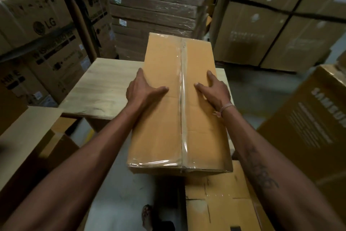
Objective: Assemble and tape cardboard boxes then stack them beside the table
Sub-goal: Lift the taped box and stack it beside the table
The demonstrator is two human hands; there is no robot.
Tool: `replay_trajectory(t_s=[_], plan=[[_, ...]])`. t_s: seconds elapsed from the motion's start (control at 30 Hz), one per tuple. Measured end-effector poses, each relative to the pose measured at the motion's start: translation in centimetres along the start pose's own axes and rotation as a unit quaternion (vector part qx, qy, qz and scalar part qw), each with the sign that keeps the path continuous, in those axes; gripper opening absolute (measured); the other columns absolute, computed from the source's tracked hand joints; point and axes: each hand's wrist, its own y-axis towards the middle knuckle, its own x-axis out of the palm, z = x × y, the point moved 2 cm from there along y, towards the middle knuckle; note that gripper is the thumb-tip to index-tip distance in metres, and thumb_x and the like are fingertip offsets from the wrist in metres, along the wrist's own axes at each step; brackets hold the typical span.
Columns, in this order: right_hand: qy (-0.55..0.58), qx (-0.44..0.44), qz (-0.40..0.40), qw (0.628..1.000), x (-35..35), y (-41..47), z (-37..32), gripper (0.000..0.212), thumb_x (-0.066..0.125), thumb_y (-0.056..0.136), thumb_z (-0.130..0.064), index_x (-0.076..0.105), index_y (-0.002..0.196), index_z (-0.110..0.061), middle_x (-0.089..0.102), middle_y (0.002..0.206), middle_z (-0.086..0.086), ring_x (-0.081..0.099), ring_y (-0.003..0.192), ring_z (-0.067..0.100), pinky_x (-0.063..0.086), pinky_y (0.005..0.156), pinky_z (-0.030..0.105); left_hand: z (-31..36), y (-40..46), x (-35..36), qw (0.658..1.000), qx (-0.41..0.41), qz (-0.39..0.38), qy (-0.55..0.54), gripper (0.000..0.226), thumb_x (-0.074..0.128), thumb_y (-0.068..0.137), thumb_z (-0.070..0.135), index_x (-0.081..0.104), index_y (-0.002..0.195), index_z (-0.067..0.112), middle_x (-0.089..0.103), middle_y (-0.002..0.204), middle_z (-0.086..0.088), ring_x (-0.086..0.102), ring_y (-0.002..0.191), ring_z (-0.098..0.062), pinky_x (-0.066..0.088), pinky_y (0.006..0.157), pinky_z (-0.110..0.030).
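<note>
A long brown cardboard box with clear tape running down its centre seam lies lengthwise, its far half over the wooden table and its near end sticking out past the table's front edge. My left hand grips the box's left edge, thumb laid on the top face and fingers over the side. My right hand grips the right edge in the same way, with a thin band on its wrist. Tape also wraps the box's near end.
Flattened cardboard sheets lie low at the right, below the box's near end. An open carton stands at the left. Tall stacks of printed cartons and wrapped boxes surround the table. A foot shows on the grey floor.
</note>
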Motion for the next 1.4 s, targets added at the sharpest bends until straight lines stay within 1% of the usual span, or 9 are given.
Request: replay_trajectory(t_s=[0.2, 0.37, 0.47, 0.57, 0.73, 0.87, 0.97, 1.1, 1.4], plan=[[-0.003, 0.028, 0.045, 0.999, -7.2, -5.2, 6.2, 0.089, 0.064, 0.081, -0.073, 0.031, 0.160, -0.046, 0.053, 0.147, 0.006, 0.055, 0.130, 0.029, 0.048, 0.109, 0.050, 3.3, -5.7, 5.3, 0.998, 0.026, -0.039, -0.049, 0.090, 0.083, 0.064, 0.071, 0.055, 0.129, 0.016, 0.067, 0.125, -0.005, 0.065, 0.112, -0.029, 0.057, 0.091, -0.046], [0.007, 0.062, 0.075, 0.995, -11.7, -9.5, 11.9, 0.089, 0.071, 0.087, -0.061, 0.028, 0.162, -0.042, 0.048, 0.153, 0.010, 0.048, 0.140, 0.031, 0.039, 0.114, 0.043, 6.1, -10.6, 10.8, 0.992, 0.055, -0.081, -0.078, 0.097, 0.085, 0.070, 0.064, 0.045, 0.145, 0.017, 0.063, 0.137, -0.004, 0.061, 0.123, -0.028, 0.052, 0.100, -0.044], [0.020, 0.092, 0.090, 0.991, -13.9, -12.0, 15.3, 0.102, 0.076, 0.085, -0.061, 0.017, 0.165, -0.038, 0.041, 0.161, 0.011, 0.040, 0.146, 0.034, 0.030, 0.120, 0.045, 7.3, -13.4, 14.1, 0.988, 0.048, -0.123, -0.076, 0.091, 0.088, 0.075, 0.055, 0.044, 0.141, 0.011, 0.060, 0.139, -0.009, 0.059, 0.125, -0.030, 0.045, 0.089, -0.032], [0.021, 0.134, 0.117, 0.984, -15.2, -14.1, 19.0, 0.113, 0.078, 0.072, -0.072, 0.026, 0.162, -0.029, 0.048, 0.157, 0.007, 0.046, 0.143, 0.031, 0.035, 0.120, 0.049, 7.9, -16.7, 17.2, 0.983, 0.029, -0.162, -0.082, 0.088, 0.090, 0.076, 0.046, 0.036, 0.138, 0.011, 0.054, 0.139, -0.009, 0.056, 0.126, -0.027, 0.042, 0.084, -0.032], [0.035, 0.157, 0.136, 0.978, -16.7, -18.1, 24.0, 0.070, 0.084, 0.079, -0.054, 0.059, 0.135, -0.021, 0.066, 0.134, 0.001, 0.060, 0.120, 0.020, 0.043, 0.101, 0.029, 7.8, -22.4, 21.9, 0.977, 0.014, -0.191, -0.094, 0.094, 0.091, 0.076, 0.037, 0.027, 0.142, 0.017, 0.053, 0.142, -0.006, 0.056, 0.130, -0.027, 0.053, 0.099, -0.040], [0.053, 0.195, 0.139, 0.969, -17.0, -20.8, 28.2, 0.074, 0.087, 0.074, -0.054, 0.060, 0.135, -0.023, 0.069, 0.129, 0.001, 0.065, 0.117, 0.024, 0.051, 0.107, 0.045, 6.8, -26.4, 25.1, 0.965, -0.003, -0.247, -0.093, 0.084, 0.087, 0.082, 0.035, 0.025, 0.137, 0.020, 0.054, 0.135, -0.003, 0.058, 0.122, -0.024, 0.056, 0.094, -0.039], [0.053, 0.226, 0.130, 0.964, -16.7, -22.3, 30.7, 0.075, 0.090, 0.078, -0.042, 0.056, 0.141, -0.018, 0.065, 0.119, -0.003, 0.063, 0.110, 0.020, 0.053, 0.103, 0.041, 5.4, -28.4, 27.4, 0.957, -0.012, -0.276, -0.084, 0.081, 0.083, 0.086, 0.035, 0.024, 0.138, 0.018, 0.049, 0.121, 0.004, 0.055, 0.109, -0.016, 0.051, 0.084, -0.031], [0.045, 0.263, 0.101, 0.958, -15.6, -23.6, 34.5, 0.079, 0.090, 0.078, -0.041, 0.054, 0.144, -0.017, 0.066, 0.119, 0.000, 0.063, 0.109, 0.020, 0.053, 0.098, 0.036, 2.7, -30.1, 30.2, 0.951, 0.000, -0.301, -0.071, 0.070, 0.083, 0.085, 0.040, 0.023, 0.120, 0.027, 0.051, 0.118, 0.004, 0.056, 0.106, -0.015, 0.048, 0.074, -0.025], [0.091, 0.317, 0.047, 0.943, -9.4, -24.1, 44.6, 0.097, 0.095, 0.061, -0.046, 0.051, 0.145, -0.029, 0.068, 0.132, 0.003, 0.064, 0.122, 0.026, 0.053, 0.106, 0.050, -4.6, -31.7, 36.6, 0.925, -0.065, -0.356, -0.115, 0.074, 0.085, 0.084, 0.035, 0.032, 0.133, 0.019, 0.055, 0.131, -0.002, 0.058, 0.126, -0.026, 0.054, 0.103, -0.049]])
